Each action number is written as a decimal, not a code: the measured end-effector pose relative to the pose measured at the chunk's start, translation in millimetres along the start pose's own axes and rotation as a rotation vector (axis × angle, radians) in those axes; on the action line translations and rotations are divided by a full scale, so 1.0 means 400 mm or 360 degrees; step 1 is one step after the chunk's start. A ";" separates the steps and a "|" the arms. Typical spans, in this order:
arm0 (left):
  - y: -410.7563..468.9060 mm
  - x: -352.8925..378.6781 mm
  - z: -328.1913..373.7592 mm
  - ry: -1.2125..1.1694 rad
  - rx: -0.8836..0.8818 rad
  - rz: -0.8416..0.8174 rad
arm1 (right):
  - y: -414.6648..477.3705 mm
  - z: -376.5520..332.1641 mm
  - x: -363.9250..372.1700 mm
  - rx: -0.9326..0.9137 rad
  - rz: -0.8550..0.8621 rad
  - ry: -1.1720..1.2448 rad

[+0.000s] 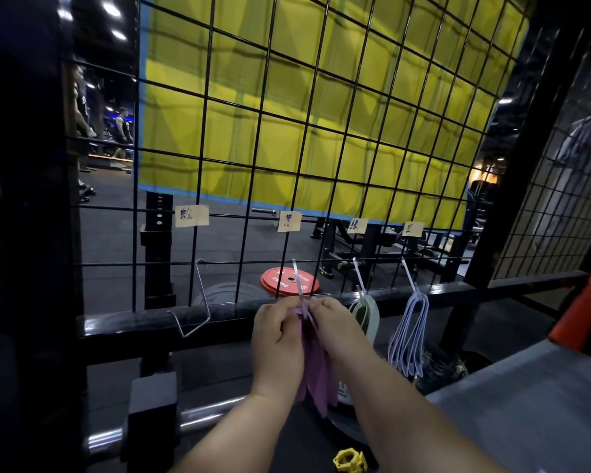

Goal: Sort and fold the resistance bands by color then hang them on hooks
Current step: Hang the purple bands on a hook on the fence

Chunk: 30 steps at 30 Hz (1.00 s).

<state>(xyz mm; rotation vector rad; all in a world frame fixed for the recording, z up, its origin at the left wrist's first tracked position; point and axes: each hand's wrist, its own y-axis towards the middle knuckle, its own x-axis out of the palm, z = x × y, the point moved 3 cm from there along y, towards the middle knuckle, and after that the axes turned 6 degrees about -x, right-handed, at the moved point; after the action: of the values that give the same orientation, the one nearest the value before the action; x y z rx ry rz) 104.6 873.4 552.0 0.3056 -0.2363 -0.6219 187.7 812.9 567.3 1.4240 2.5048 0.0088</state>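
Note:
Both hands meet at the tip of the second metal hook (299,279) on the black wire grid (321,131). My left hand (277,336) and my right hand (335,327) pinch the top of a bunch of purple resistance bands (316,373), which hangs down between my wrists. Green bands (365,317) hang on the third hook (359,278). Pale blue bands (410,332) hang on the fourth hook (408,274). The leftmost hook (200,298) is bare. A paper label (191,215) is taped above each hook.
A black steel bar (151,319) runs across below the grid. Behind the grid lie a red weight plate (289,281) and a yellow mat (321,97). A yellow collar clip (350,460) lies near the bottom edge. A grey surface (526,404) is at the right.

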 end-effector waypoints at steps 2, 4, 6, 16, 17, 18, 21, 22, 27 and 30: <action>-0.002 0.000 0.006 -0.0021 -0.0020 -0.0002 | 0.002 0.005 0.003 -0.0037 0.0014 -0.0030; -0.004 -0.002 0.010 -0.0022 -0.0028 -0.0001 | 0.004 0.012 0.002 -0.0015 0.0010 -0.0006; -0.005 -0.005 0.010 -0.0038 -0.0027 -0.0001 | 0.005 0.016 -0.004 -0.0025 0.0023 0.0033; 0.004 -0.005 -0.001 -0.0271 -0.0231 -0.0130 | 0.018 0.014 -0.031 0.0032 -0.0017 0.0150; 0.004 -0.004 -0.004 -0.0259 -0.0231 -0.0146 | 0.019 0.015 -0.037 0.0050 -0.0022 0.0186; 0.003 -0.005 -0.005 -0.0245 -0.0240 -0.0160 | 0.021 0.018 -0.040 0.0066 -0.0039 0.0198; -0.005 -0.008 0.000 -0.0327 -0.0298 -0.0178 | 0.014 0.024 -0.030 0.0118 -0.0106 0.0177; -0.008 -0.009 0.005 -0.0374 -0.0307 -0.0187 | 0.014 0.028 -0.025 0.0137 -0.0129 0.0194; -0.013 -0.012 0.011 -0.0469 -0.0356 -0.0218 | -0.005 0.033 -0.016 0.0021 -0.0174 0.0242; -0.010 -0.014 0.012 -0.0465 -0.0357 -0.0239 | -0.017 0.037 -0.008 -0.0044 -0.0097 0.0253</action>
<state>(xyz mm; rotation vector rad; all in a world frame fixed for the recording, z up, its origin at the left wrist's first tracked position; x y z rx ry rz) 96.6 872.6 554.4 0.0141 -0.4229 -0.8347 186.8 804.8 552.8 1.3860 2.6635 0.1503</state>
